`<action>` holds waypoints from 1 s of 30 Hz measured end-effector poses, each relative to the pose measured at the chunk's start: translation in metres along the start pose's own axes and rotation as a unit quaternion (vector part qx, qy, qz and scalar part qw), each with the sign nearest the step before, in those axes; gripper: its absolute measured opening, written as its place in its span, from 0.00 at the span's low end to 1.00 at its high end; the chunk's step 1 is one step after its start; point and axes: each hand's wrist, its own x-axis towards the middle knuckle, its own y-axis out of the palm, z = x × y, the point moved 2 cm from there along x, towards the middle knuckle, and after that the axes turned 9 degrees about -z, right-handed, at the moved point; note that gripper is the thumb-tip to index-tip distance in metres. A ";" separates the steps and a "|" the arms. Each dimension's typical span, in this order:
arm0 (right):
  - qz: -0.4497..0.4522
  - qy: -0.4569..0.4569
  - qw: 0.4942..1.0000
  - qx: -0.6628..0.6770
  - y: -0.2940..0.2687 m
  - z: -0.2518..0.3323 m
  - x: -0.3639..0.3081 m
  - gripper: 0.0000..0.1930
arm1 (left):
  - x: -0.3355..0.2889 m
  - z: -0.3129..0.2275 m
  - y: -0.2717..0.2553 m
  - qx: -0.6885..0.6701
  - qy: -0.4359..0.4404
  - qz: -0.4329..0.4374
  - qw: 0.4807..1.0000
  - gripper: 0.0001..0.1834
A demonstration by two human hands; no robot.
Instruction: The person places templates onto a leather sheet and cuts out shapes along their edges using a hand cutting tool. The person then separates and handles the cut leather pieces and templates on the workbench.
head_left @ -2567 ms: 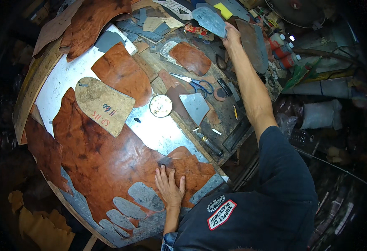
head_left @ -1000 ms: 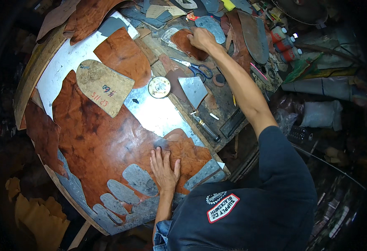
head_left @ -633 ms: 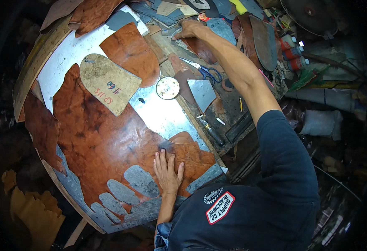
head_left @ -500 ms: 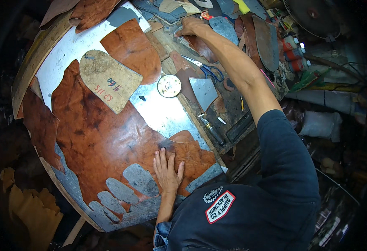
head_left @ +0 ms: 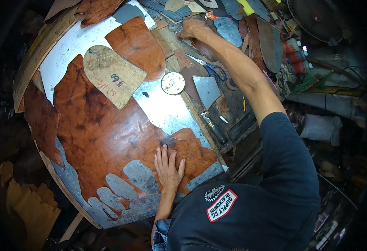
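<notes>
My left hand [head_left: 169, 171] lies flat with fingers stretched on a large brown leather hide [head_left: 104, 129]. Its edge near me has several rounded cut-outs. On the hide's far part rests a tan arch-shaped template [head_left: 114, 77] with handwriting on it. Beyond it is a matching cut leather piece [head_left: 138, 48]. My right arm reaches to the far side of the bench. There my right hand [head_left: 193, 28] is bent closed among flat pieces; its fingertips are partly hidden, and what they hold cannot be made out. A dark brown leather piece [head_left: 204, 49] lies under my wrist.
A round white-topped tin [head_left: 173, 83] stands on the metal sheet [head_left: 171, 108]. To its right are blue-handled scissors [head_left: 215, 72], a grey template [head_left: 207, 91], a cutting tool [head_left: 214, 129] and a pencil [head_left: 244, 103]. Bottles [head_left: 299, 56] and a fan [head_left: 316, 19] stand at the far right.
The whole view has shifted slightly, so the bench appears a little higher and further right. My left hand stays flat on the hide; my right hand stays at the far pieces.
</notes>
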 end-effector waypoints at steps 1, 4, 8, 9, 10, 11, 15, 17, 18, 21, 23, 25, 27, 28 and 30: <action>-0.002 0.003 1.000 -0.002 -0.001 0.001 0.001 0.33 | 0.001 0.000 0.000 0.000 0.000 -0.002 1.000 0.26; -0.013 0.002 1.000 -0.004 -0.003 0.002 -0.003 0.32 | 0.000 0.002 0.001 -0.003 -0.004 -0.004 1.000 0.26; -0.021 0.043 0.998 0.034 -0.012 -0.010 -0.003 0.37 | 0.003 -0.001 -0.001 0.000 -0.012 0.001 1.000 0.26; -0.021 0.040 0.998 0.033 -0.013 -0.015 -0.006 0.37 | 0.005 -0.001 -0.001 0.001 -0.012 0.005 1.000 0.26; -0.019 0.028 0.999 0.026 -0.014 -0.017 -0.014 0.40 | 0.005 -0.001 -0.002 0.001 -0.012 0.010 1.000 0.26; -0.016 0.017 1.000 0.020 -0.016 -0.017 -0.019 0.43 | 0.004 -0.001 -0.002 0.001 -0.013 0.009 1.000 0.26; -0.083 0.007 0.994 0.068 -0.019 -0.016 -0.019 0.46 | 0.003 -0.001 -0.001 -0.005 -0.009 -0.004 1.000 0.25; -0.126 0.011 0.988 0.094 -0.030 -0.010 -0.020 0.45 | 0.001 -0.002 -0.003 -0.003 -0.006 -0.003 1.000 0.25; -0.220 0.002 0.959 0.177 -0.036 -0.008 -0.019 0.45 | -0.001 -0.002 -0.004 0.001 -0.010 0.006 1.000 0.25; -0.253 -0.036 0.924 0.285 -0.058 0.020 -0.020 0.46 | -0.011 0.003 -0.005 0.009 -0.022 -0.003 1.000 0.25; -0.296 -0.157 0.803 0.493 -0.043 -0.013 0.005 0.08 | -0.003 0.000 0.003 -0.008 0.011 -0.013 1.000 0.25; -0.204 -0.173 0.685 0.678 -0.067 0.021 -0.045 0.06 | 0.003 0.002 0.003 -0.008 -0.014 0.006 1.000 0.24; -0.152 -0.039 0.513 0.844 -0.139 0.089 -0.150 0.09 | 0.001 0.002 0.000 -0.043 -0.011 -0.021 0.999 0.23; -0.124 0.002 0.443 0.888 -0.148 0.099 -0.188 0.14 | 0.003 0.000 0.004 -0.045 -0.006 -0.028 0.999 0.24; -0.213 0.126 0.338 0.908 -0.140 0.117 -0.230 0.14 | 0.004 0.004 0.008 -0.041 -0.001 -0.036 0.999 0.25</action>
